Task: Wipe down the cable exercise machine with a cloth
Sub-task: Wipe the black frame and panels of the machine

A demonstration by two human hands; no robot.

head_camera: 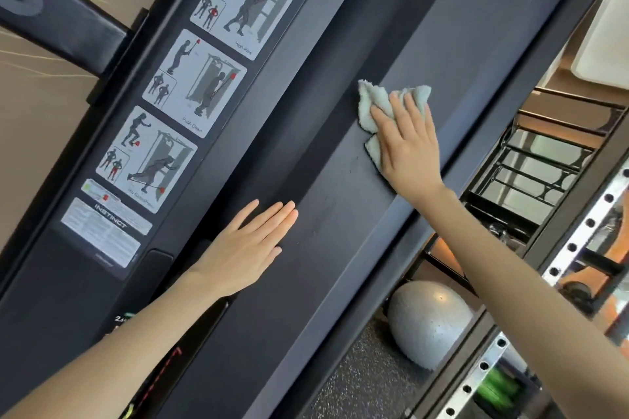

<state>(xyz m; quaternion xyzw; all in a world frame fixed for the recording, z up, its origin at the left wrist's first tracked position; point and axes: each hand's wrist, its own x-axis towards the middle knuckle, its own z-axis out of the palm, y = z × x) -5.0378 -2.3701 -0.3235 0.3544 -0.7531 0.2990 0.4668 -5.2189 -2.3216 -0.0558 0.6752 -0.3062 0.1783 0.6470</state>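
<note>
The cable exercise machine shows as a tall dark grey shroud panel (340,201) running diagonally across the view. A pale green-grey cloth (371,102) lies flat on the panel's upper middle. My right hand (408,150) presses the cloth against the panel with straight, spread fingers. My left hand (248,248) rests flat on the panel lower down and to the left, fingers straight and together, holding nothing. Both forearms reach up from the bottom of the view.
A strip of exercise instruction stickers (190,85) runs along the machine's left side. A grey exercise ball (429,323) sits on the speckled floor at lower right. A perforated metal upright (578,235) and a black rack (531,177) stand to the right.
</note>
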